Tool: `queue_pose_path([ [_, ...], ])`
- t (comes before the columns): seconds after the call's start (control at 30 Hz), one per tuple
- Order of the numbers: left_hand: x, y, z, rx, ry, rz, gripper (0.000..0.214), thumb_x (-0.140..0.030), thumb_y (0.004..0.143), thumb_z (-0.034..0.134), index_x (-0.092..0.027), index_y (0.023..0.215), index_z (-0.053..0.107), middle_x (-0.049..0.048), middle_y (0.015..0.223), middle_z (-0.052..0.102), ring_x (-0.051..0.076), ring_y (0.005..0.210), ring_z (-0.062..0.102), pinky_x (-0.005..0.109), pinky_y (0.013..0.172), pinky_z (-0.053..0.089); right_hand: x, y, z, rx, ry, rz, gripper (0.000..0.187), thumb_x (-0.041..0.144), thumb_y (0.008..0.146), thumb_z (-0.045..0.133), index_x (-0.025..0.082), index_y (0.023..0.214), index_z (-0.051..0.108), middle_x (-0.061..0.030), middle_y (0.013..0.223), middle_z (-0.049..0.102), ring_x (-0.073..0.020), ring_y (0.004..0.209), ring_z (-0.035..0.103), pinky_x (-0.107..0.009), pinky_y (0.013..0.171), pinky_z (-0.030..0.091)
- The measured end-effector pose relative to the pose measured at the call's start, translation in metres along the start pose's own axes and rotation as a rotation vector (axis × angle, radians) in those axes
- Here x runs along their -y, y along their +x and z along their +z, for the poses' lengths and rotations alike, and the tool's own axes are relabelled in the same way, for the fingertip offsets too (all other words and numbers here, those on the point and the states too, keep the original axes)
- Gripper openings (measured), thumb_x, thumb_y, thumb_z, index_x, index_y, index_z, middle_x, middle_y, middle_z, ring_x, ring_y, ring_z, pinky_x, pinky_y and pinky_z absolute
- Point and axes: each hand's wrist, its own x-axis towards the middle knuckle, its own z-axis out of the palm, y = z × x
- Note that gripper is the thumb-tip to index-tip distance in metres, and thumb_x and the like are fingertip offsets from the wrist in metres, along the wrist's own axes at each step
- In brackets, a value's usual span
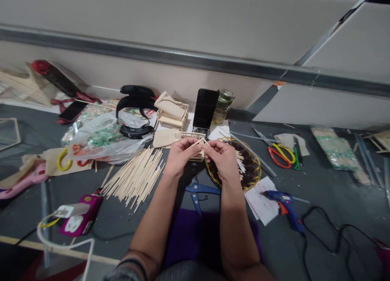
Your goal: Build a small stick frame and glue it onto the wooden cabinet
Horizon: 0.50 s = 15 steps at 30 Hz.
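My left hand and my right hand meet in front of me, each with thumb and fingers pinched together. Between the fingertips are thin wooden sticks that come together at a point; the fingers hide most of them. Behind the hands a small stick-built frame shows in part. Under my right hand is a round woven basket with short stick pieces in it. A blue-handled cutting tool lies between my forearms. Left of my left hand, a pile of wooden sticks is spread on the grey surface.
At the back stand a dark phone, a green glass jar and a stick model. Scissors and a blue glue gun with its cord lie right. A plastic bag and a purple power strip are left.
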Motion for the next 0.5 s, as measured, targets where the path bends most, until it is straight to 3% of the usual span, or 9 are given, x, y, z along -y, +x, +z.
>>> queue_pose_path([
  [0.5, 0.0013, 0.0004, -0.0002, 0.005, 0.041, 0.009, 0.030, -0.031, 0.063, 0.082, -0.014, 0.080, 0.066, -0.0001, 0.072, 0.068, 0.010, 0.062, 0.061, 0.022, 0.061, 0.052, -0.0022, 0.0012, -0.0008, 0.012, -0.027, 0.011, 0.028, 0.038, 0.059, 0.079, 0.016, 0.072, 0.067, 0.0035, 0.059, 0.060, -0.0079, 0.048, 0.049, -0.021, 0.044, 0.041],
])
